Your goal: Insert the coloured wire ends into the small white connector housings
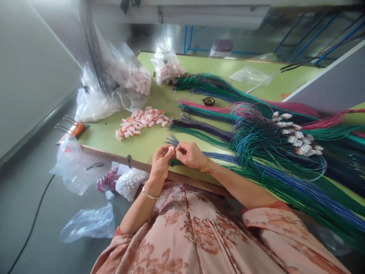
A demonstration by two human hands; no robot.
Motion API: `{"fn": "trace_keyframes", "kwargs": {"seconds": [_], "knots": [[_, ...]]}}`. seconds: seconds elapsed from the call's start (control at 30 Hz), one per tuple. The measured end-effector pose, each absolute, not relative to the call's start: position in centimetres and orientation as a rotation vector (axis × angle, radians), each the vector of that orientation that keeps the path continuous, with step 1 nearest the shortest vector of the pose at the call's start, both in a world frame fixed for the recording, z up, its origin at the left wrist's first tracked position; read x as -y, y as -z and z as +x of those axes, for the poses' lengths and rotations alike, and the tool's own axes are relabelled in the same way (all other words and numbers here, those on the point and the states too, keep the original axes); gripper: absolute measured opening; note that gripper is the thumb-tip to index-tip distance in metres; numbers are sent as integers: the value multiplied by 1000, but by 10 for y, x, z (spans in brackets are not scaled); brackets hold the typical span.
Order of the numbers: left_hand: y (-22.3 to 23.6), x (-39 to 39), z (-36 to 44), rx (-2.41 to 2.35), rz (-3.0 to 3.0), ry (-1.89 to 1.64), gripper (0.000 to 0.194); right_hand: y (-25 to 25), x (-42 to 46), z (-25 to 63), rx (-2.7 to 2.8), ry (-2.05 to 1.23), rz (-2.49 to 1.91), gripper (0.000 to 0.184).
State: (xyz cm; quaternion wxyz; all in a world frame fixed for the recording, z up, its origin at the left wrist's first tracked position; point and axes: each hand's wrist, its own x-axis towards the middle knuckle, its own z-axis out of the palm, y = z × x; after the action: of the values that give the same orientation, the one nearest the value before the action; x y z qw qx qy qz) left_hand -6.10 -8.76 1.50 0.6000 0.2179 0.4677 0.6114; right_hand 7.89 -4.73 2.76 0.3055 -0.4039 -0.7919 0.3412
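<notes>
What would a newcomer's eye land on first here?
Probably the long green, blue and pink wires across the right of the light green table, white plastic connectors clustered on them. Next, a heap of small orange and white pieces at left. Nearer, left hand and right hand meet at a similar piece.

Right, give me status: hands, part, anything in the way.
Left hand pinching small white-and-orange connector. Right hand close against it, grip unclear. Blue wires alongside right forearm; loose connector pile beyond left hand.
</notes>
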Motion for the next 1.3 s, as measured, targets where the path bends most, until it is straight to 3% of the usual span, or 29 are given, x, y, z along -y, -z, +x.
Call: {"fn": "trace_keyframes", "kwargs": {"seconds": [0.17,0.37,0.57,0.97,1.13,1.3], "knots": [[-11,89,-55,-1155,542,-1425,37,-26,56,74,2240,-627,-1154,14],[-18,82,-61,-1083,543,-1379,36,-34,14,95,2200,-927,-1082,24],[-19,79,-65,-1027,528,-1365,34,-23,-41,109,2274,-422,-1658,15],[-12,77,-70,-1002,509,-1356,33,-17,-38,106,2562,-233,-1640,25],[-10,76,-71,-1008,495,-1360,34,-21,-42,110,2451,-331,-1532,22],[-11,74,-69,-989,491,-1347,34,-23,-51,95,2306,-680,-1337,15]]}}
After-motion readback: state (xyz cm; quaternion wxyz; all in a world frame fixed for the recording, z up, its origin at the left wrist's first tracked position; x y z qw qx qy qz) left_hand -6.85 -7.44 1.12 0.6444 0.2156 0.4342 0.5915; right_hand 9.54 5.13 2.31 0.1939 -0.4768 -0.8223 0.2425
